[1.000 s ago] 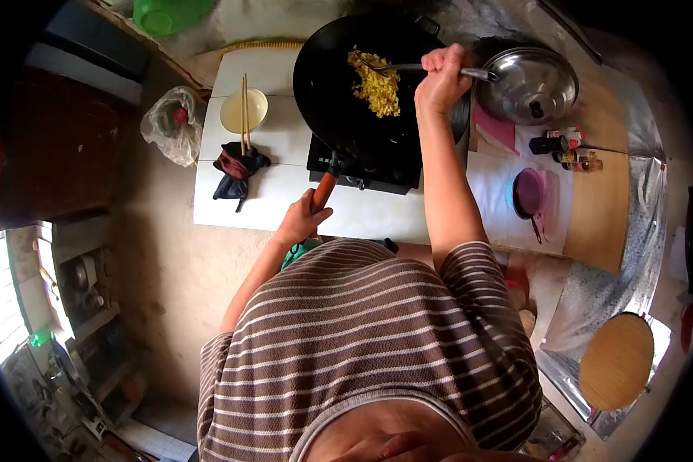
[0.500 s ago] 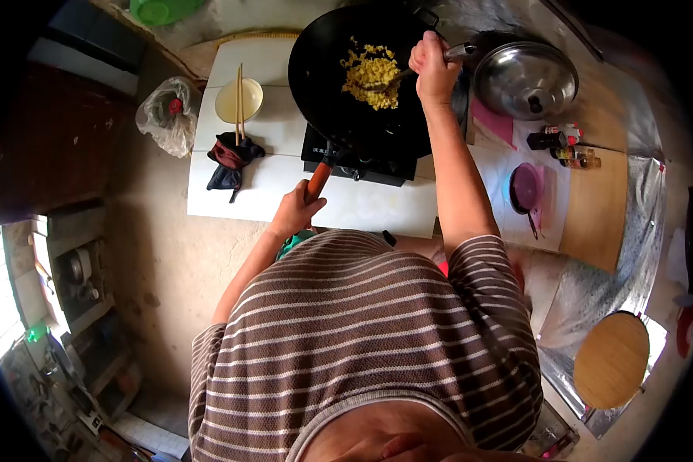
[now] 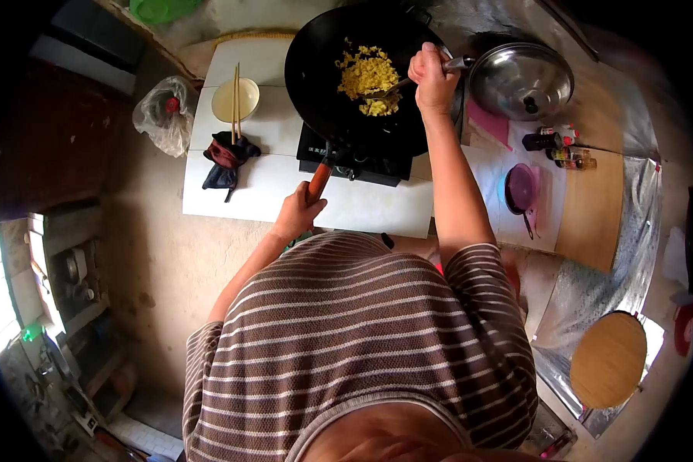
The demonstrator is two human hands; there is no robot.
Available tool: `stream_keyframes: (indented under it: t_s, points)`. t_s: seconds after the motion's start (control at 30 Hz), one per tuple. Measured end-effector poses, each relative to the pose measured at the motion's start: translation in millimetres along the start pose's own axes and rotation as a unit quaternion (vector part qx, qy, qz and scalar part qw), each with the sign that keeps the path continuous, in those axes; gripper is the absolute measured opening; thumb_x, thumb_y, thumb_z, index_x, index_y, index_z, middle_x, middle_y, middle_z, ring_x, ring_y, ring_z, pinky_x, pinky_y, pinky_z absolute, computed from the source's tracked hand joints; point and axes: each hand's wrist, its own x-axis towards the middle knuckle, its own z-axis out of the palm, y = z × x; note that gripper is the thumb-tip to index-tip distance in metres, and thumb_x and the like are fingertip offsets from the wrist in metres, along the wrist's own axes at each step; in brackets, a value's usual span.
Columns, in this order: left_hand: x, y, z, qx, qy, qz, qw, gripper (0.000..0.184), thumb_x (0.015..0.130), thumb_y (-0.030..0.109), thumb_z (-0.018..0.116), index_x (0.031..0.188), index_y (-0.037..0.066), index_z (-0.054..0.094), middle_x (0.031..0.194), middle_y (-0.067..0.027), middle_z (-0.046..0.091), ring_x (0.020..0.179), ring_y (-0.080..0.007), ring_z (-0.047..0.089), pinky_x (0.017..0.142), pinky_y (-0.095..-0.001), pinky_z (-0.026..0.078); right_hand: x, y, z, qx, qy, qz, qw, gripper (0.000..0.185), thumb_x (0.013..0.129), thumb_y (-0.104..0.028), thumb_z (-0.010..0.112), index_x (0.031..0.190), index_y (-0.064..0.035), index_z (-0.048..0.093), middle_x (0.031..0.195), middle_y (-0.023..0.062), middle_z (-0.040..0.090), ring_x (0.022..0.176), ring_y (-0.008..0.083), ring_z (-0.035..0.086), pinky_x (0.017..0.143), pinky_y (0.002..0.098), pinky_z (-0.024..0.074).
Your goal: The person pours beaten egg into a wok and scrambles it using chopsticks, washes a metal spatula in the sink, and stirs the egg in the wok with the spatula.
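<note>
A black wok point(image 3: 316, 85) rests on a black cooker point(image 3: 377, 171) with crumbled yellow egg point(image 3: 366, 73) inside. My left hand point(image 3: 299, 212) is closed round the wok's orange-brown handle point(image 3: 320, 182). In my right hand point(image 3: 434, 79) is the handle of a metal spatula point(image 3: 458, 64); its blade touches the right side of the egg. To the left of the wok, two chopsticks point(image 3: 236, 108) lie across a pale bowl point(image 3: 248, 98), their lower ends by a dark cloth point(image 3: 225, 160).
Right of the wok lie a steel lid point(image 3: 508, 81), a pink cloth point(image 3: 487, 123), small bottles point(image 3: 543, 142) and a purple round item point(image 3: 520, 186). A plastic bag point(image 3: 165, 127) is beyond the table's left edge. A round wooden board point(image 3: 608, 360) is at lower right.
The egg has been pushed together into a more compact heap. My right hand and the spatula have moved lower and to the left. The whole view has shifted slightly.
</note>
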Motion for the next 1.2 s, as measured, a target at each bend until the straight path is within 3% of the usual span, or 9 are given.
stream_keyframes:
  t_s: [0.23,0.4,0.47,0.5,0.6,0.77,0.93,1.0,1.2]
  points:
    - [-1.6,2.3,4.2,0.009,0.009,0.007,1.000,0.034,0.083,0.020,0.065,0.101,-0.003,0.046,0.069,-0.0144,0.061,0.047,-0.0212,0.060,0.043,-0.0321,0.048,-1.6,-48.2,-4.3,-0.057,0.006,0.101,0.993,0.043,0.093,-0.018,0.053,0.055,-0.0127,0.033,0.048,-0.0047,0.028,0.039,0.0061,0.024,0.038,0.0250,0.0185]
    - [0.5,4.2,4.3,0.004,0.002,0.007,1.000,0.035,0.083,0.020,0.065,0.101,-0.002,0.046,0.069,-0.0141,0.060,0.047,-0.0207,0.060,0.042,-0.0320,0.048,17.6,-2.2,14.2,-0.001,0.035,0.012,0.999,0.044,0.092,-0.015,0.054,0.056,-0.0118,0.030,0.048,-0.0038,0.027,0.039,0.0069,0.023,0.039,0.0255,0.0175]
    - [-0.6,4.0,6.3,-0.001,0.007,-0.014,1.000,0.033,0.083,0.019,0.065,0.101,-0.002,0.046,0.069,-0.0137,0.060,0.047,-0.0203,0.060,0.042,-0.0315,0.048,21.4,-1.0,16.0,0.055,0.027,-0.038,0.997,0.040,0.092,-0.017,0.056,0.059,-0.0092,0.036,0.051,-0.0046,0.031,0.043,0.0053,0.026,0.041,0.0252,0.0183]
    - [-0.2,1.2,7.7,-0.008,0.015,-0.007,1.000,0.033,0.084,0.020,0.066,0.103,0.000,0.047,0.064,-0.0094,0.057,0.043,-0.0164,0.055,0.039,-0.0302,0.042,23.3,7.5,16.2,0.063,0.028,-0.062,0.996,0.040,0.093,-0.017,0.055,0.058,-0.0096,0.035,0.051,-0.0046,0.030,0.043,0.0054,0.025,0.041,0.0258,0.0176]
    - [0.2,2.1,6.8,-0.001,0.005,-0.010,1.000,0.032,0.084,0.018,0.065,0.100,-0.001,0.045,0.069,-0.0127,0.060,0.047,-0.0198,0.060,0.042,-0.0319,0.047,19.7,23.5,14.0,0.060,0.058,-0.046,0.995,0.040,0.092,-0.017,0.055,0.058,-0.0098,0.035,0.051,-0.0044,0.030,0.043,0.0055,0.025,0.042,0.0257,0.0177]
    - [2.6,1.4,6.5,-0.005,0.013,0.008,1.000,0.031,0.084,0.018,0.065,0.099,-0.001,0.046,0.068,-0.0131,0.060,0.047,-0.0209,0.061,0.042,-0.0322,0.047,10.8,-10.1,25.9,-0.002,0.044,-0.012,0.999,0.041,0.093,-0.015,0.050,0.058,-0.0118,0.029,0.047,-0.0035,0.027,0.040,0.0072,0.023,0.039,0.0257,0.0163]
    - [-2.3,-1.3,10.1,-0.015,0.008,-0.008,1.000,0.031,0.083,0.019,0.065,0.097,-0.001,0.046,0.068,-0.0146,0.061,0.048,-0.0239,0.061,0.044,-0.0335,0.047,6.9,4.8,12.3,0.018,0.063,-0.002,0.998,0.042,0.093,-0.014,0.050,0.057,-0.0117,0.029,0.047,-0.0037,0.027,0.040,0.0065,0.023,0.039,0.0255,0.0159]
    - [4.9,-9.8,11.9,0.039,0.037,0.040,0.998,0.031,0.083,0.020,0.065,0.097,0.000,0.046,0.068,-0.0154,0.061,0.049,-0.0247,0.062,0.045,-0.0346,0.047,9.8,-10.3,18.8,-0.025,0.044,0.008,0.999,0.043,0.093,-0.015,0.050,0.056,-0.0118,0.028,0.047,-0.0039,0.027,0.040,0.0061,0.023,0.039,0.0256,0.0158]
    - [0.9,-0.8,8.7,-0.004,0.001,-0.009,1.000,0.033,0.083,0.021,0.066,0.097,0.000,0.045,0.069,-0.0173,0.061,0.052,-0.0261,0.062,0.048,-0.0360,0.048,-0.1,3.2,1.5,0.022,0.039,0.012,0.999,0.039,0.093,-0.015,0.053,0.058,-0.0103,0.034,0.051,-0.0048,0.030,0.043,0.0050,0.026,0.041,0.0241,0.0190]
